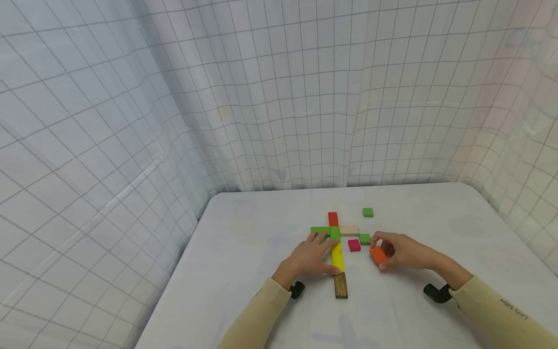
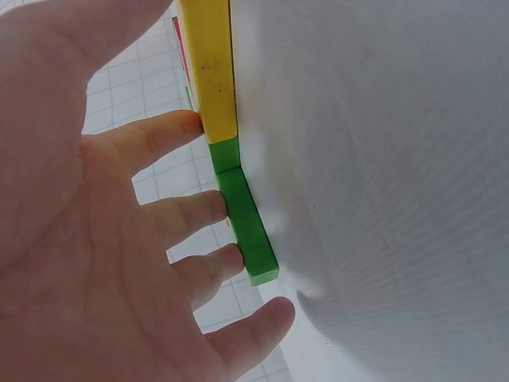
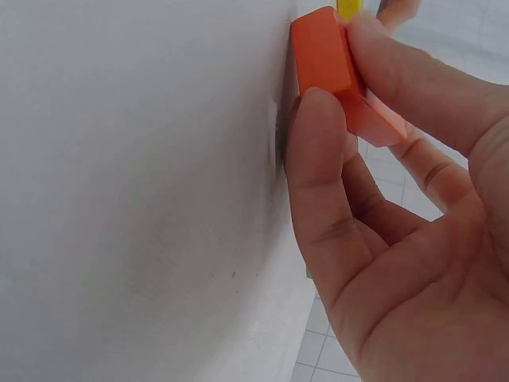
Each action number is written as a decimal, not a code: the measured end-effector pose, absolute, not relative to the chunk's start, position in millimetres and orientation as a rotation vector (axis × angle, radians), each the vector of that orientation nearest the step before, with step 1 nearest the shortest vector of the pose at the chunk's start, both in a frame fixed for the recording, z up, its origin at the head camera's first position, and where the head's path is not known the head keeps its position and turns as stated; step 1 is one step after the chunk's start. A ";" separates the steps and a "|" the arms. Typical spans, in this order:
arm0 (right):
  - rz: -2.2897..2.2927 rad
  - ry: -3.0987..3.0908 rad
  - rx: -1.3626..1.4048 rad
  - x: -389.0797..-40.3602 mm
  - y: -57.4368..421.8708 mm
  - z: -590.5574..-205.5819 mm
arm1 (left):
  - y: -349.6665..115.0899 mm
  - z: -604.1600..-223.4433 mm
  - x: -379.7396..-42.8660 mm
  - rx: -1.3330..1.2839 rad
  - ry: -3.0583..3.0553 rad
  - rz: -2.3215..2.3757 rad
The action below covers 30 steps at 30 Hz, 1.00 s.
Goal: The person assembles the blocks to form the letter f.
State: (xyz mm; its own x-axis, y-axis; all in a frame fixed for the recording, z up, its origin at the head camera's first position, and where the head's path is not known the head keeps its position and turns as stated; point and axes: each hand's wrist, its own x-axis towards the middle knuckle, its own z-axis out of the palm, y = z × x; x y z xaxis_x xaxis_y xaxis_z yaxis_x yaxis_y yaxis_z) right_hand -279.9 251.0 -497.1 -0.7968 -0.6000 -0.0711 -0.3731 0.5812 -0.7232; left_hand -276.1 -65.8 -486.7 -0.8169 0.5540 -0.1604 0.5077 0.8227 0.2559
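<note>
Between the thumb and fingers of my right hand [image 1: 402, 251] is an orange block [image 1: 378, 257], tilted, close over the table; the right wrist view shows the pinch at its edges. My left hand [image 1: 310, 257] lies spread along a cross of flat blocks. Its fingertips touch the yellow block [image 2: 213, 76] and the long green block [image 2: 248, 227]. The cross also has a red block [image 1: 333, 219] at its far end, a small green block [image 1: 334, 233] at the centre, a pale wooden block [image 1: 349, 230] to the right and a brown wood-grain block [image 1: 341, 286] at the near end.
Right of the cross lie a crimson block [image 1: 354, 245] and a small green cube [image 1: 364, 239]. Another green cube [image 1: 368, 212] sits farther back. A white cloth covers the table [image 1: 244, 271], and white gridded curtains [image 1: 279, 97] hang behind it and at both sides.
</note>
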 end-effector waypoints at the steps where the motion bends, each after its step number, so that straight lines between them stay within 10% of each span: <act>1: -1.046 2.506 -0.800 -279.9 251.1 -496.6 | -65.9 -486.9 -276.3 0.825 2.780 0.294; 30: -1.247 2.506 -0.623 -288.2 238.6 -482.9 | -66.0 -486.7 -275.7 0.822 2.783 0.302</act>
State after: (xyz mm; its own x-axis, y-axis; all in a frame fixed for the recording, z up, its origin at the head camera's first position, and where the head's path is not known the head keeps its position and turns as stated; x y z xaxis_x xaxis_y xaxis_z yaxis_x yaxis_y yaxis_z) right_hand -288.2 238.6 -482.9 -0.8701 -0.4902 -0.0509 -0.2550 0.5363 -0.8046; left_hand -275.7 -66.0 -486.7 -0.8181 0.5540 -0.1543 0.5080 0.8219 0.2576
